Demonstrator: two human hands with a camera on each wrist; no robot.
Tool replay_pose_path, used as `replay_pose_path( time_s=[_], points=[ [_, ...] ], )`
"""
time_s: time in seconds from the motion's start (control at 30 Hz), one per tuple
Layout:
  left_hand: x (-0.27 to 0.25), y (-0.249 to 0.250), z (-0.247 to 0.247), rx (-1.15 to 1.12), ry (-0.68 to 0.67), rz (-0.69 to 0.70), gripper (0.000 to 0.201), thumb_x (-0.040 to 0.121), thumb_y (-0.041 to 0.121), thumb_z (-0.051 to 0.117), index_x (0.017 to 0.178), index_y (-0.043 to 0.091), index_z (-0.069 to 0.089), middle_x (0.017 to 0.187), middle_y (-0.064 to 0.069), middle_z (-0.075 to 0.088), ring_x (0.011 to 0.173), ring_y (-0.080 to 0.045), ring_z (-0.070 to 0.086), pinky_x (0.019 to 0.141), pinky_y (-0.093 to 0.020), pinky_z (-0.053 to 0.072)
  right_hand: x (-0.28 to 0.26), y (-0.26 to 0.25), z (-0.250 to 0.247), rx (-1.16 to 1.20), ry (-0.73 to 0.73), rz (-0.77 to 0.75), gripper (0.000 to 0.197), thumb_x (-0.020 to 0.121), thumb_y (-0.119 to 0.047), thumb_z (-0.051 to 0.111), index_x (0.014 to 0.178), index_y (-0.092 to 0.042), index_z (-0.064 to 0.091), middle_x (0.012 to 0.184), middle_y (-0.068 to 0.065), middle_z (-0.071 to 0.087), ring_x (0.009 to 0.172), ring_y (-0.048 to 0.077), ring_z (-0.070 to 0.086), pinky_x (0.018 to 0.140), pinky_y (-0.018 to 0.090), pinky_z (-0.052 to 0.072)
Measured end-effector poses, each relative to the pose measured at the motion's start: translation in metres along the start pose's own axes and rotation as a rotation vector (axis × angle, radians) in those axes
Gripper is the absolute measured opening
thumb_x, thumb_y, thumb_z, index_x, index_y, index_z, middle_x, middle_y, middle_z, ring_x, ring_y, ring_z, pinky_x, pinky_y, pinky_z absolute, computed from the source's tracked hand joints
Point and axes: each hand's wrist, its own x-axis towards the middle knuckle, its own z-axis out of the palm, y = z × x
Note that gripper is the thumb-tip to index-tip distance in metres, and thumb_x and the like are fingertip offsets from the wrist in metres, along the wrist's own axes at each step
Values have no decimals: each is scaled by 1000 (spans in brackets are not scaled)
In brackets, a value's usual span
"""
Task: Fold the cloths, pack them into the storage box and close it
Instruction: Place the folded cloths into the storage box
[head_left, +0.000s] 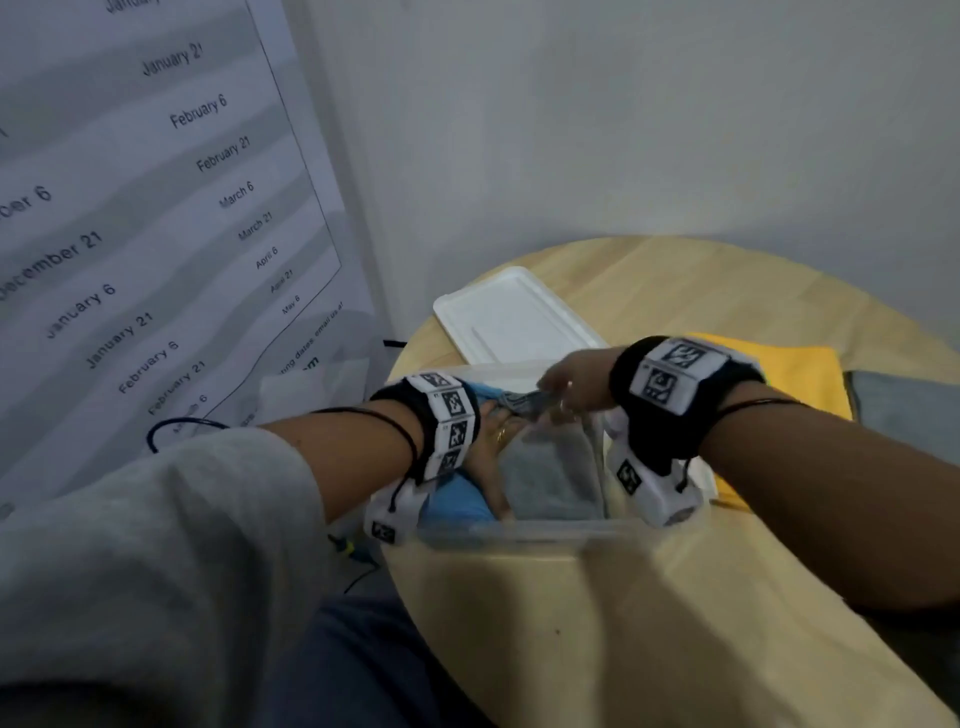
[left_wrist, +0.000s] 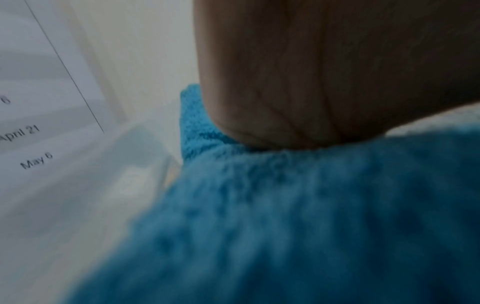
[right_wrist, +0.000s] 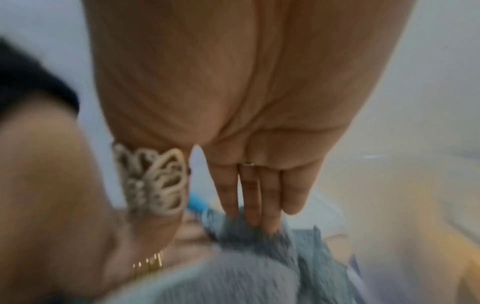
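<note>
Clear plastic forms the storage box (head_left: 519, 535), which stands open on the round wooden bench (head_left: 675, 623), at its left edge. A blue cloth (head_left: 452, 504) lies in the box's left part and a grey cloth (head_left: 550, 478) in its right part. The left hand (head_left: 488, 441) reaches into the box between the two, its heel pressed on the blue cloth (left_wrist: 285, 226); whether its fingers are straight or curled cannot be told. The right hand (head_left: 576, 384) is over the box's far side, its fingers (right_wrist: 250, 197) straight and close together, their tips touching the grey cloth (right_wrist: 272, 246). The white lid (head_left: 514, 317) lies flat on the bench just beyond the box. A yellow cloth (head_left: 795, 369) and another grey cloth (head_left: 904, 410) lie on the bench to the right.
</note>
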Motion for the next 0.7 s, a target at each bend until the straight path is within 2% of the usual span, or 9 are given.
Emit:
replay_pose_path(
  time_s=[0.07, 0.13, 0.2, 0.3, 0.4, 0.47, 0.5, 0.6, 0.7],
  points=[
    [-13, -1, -11, -295, 20, 51, 104, 70, 57, 72, 149, 22, 15, 155, -1, 19, 142, -22, 20, 115, -39, 19, -37, 12, -11, 236, 244, 21, 47, 93, -35, 54, 135, -14, 48, 128, 3, 56, 112, 17, 54, 93, 24, 37],
    [-24, 0, -27, -406, 124, 71, 88, 73, 54, 71, 142, 16, 33, 143, -2, 40, 131, -21, 39, 106, -30, 33, -71, 32, -4, 541, 427, 8, 34, 91, -31, 57, 120, -14, 59, 99, -1, 65, 85, 11, 59, 81, 24, 45],
    [-35, 11, -33, -367, 323, 68, 79, 77, 54, 66, 139, 13, 38, 138, -5, 44, 124, -23, 46, 102, -32, 39, -97, 53, 18, 703, 608, 46, 18, 92, -21, 58, 105, -11, 64, 85, 2, 65, 78, 17, 63, 80, 31, 50],
    [-47, 59, -21, -412, 566, 45, 64, 87, 53, 54, 136, 14, 42, 138, -7, 43, 122, -24, 47, 99, -35, 40, -122, 89, 60, 682, 807, 231, 12, 92, -14, 57, 97, -7, 66, 90, 10, 68, 81, 26, 65, 80, 33, 49],
    [-35, 118, -4, -501, 542, 40, 68, 86, 65, 45, 119, 6, 57, 122, -13, 58, 108, -28, 55, 87, -33, 41, -126, 129, 104, 630, 797, 526, 20, 92, -8, 51, 106, -3, 65, 107, 18, 66, 101, 32, 60, 83, 35, 47],
    [-19, 150, 9, -466, 521, 23, 72, 86, 70, 36, 117, 8, 57, 122, -13, 59, 109, -28, 55, 90, -38, 44, -124, 154, 131, 510, 670, 707, 28, 92, -5, 48, 116, 0, 60, 123, 21, 58, 114, 35, 53, 94, 39, 44],
    [-11, 161, 13, -431, 556, 3, 70, 87, 69, 34, 115, 9, 57, 121, -12, 58, 109, -28, 55, 90, -39, 45, -124, 164, 141, 422, 611, 771, 30, 92, -5, 47, 119, 1, 58, 126, 22, 55, 117, 34, 50, 98, 39, 43],
    [-2, 178, 20, -311, 698, -107, 57, 93, 59, 34, 116, 11, 55, 119, -9, 60, 108, -28, 58, 82, -37, 47, -124, 190, 155, 258, 562, 840, 28, 86, -8, 54, 112, 1, 57, 128, 23, 47, 117, 36, 45, 98, 40, 42],
    [4, 176, 23, -189, 775, -123, 51, 96, 53, 33, 116, 11, 55, 113, -9, 64, 102, -27, 61, 75, -33, 45, -126, 213, 160, 203, 490, 857, 31, 84, -14, 56, 113, -2, 58, 129, 21, 47, 121, 36, 42, 96, 41, 43]
  ],
)
